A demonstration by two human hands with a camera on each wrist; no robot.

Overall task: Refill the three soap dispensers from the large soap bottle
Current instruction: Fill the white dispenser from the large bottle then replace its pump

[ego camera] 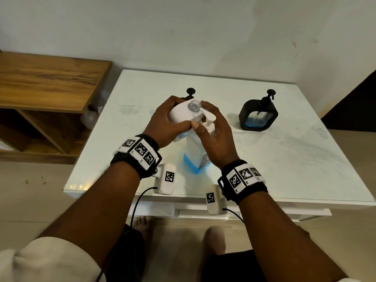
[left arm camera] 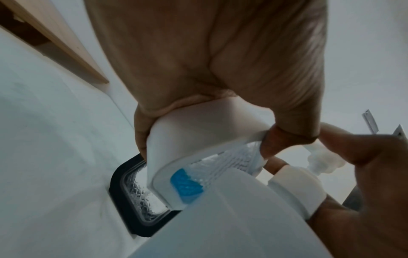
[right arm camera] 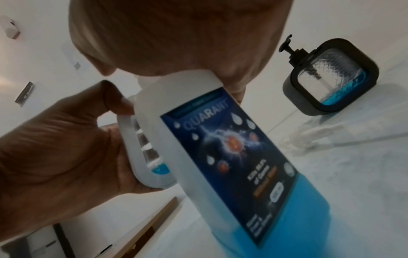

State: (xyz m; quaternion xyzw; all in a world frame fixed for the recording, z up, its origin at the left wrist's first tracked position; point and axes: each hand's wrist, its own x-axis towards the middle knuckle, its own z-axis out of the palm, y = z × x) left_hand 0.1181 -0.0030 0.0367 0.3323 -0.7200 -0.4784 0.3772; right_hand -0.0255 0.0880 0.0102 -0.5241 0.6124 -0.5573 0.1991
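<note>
My left hand (ego camera: 162,123) grips a white soap dispenser (ego camera: 179,113), tilted, its clear threaded neck (ego camera: 194,105) open with no pump on it. A little blue soap sits in its bottom (left arm camera: 185,185). Right beside it stands the large soap bottle (ego camera: 195,159), white with a blue label (right arm camera: 223,157) and blue liquid low down. My right hand (ego camera: 215,135) curls round that bottle's white pump top (ego camera: 209,122), thumb near my left thumb. One black dispenser (ego camera: 258,115) stands at the right; another black dispenser (left arm camera: 132,197) is behind the white one, mostly hidden.
A clear pump part (right arm camera: 309,137) lies on the white table (ego camera: 295,159) near the right black dispenser. A wooden shelf unit (ego camera: 46,82) stands left of the table. The wall is close behind.
</note>
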